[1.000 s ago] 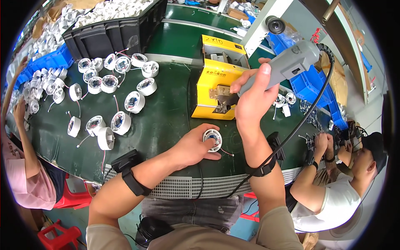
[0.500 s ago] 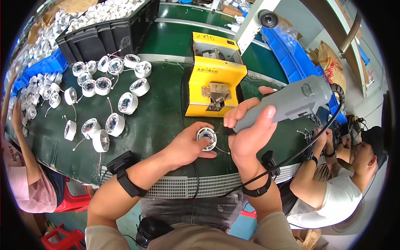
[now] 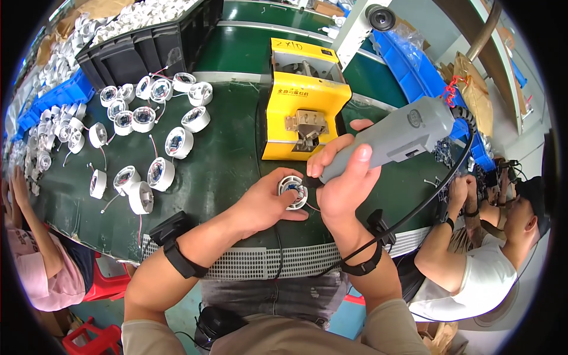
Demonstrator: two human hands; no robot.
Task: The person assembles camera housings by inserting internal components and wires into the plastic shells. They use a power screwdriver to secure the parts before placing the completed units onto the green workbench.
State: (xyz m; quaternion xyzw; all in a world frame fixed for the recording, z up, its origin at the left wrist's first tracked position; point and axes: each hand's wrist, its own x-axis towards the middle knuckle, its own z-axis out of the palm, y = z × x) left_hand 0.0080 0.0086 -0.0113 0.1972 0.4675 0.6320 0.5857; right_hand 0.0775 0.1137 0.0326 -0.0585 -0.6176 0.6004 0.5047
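My left hand (image 3: 262, 203) grips a small white round housing (image 3: 303, 197) just above the green bench. Its open side faces up, showing a circuit board and thin wires, with my thumb pressed inside. My right hand (image 3: 348, 188) is wrapped round a grey corded electric screwdriver (image 3: 387, 142), tilted so that its dark nose points at the housing's right edge. Whether the tip touches the housing, I cannot tell. A thin wire trails from the housing toward my right hand.
Several white round housings (image 3: 179, 142) with wires stand on the left of the bench. A yellow machine (image 3: 305, 97) is straight ahead. Behind them is a black crate (image 3: 133, 62) of white parts. The screwdriver's black cable (image 3: 417, 211) crosses my right forearm. Co-workers sit on both sides.
My right hand and the screwdriver have shifted slightly left, nearer the housing. My left hand still holds the housing in about the same place. The left co-worker's arm has moved lower.
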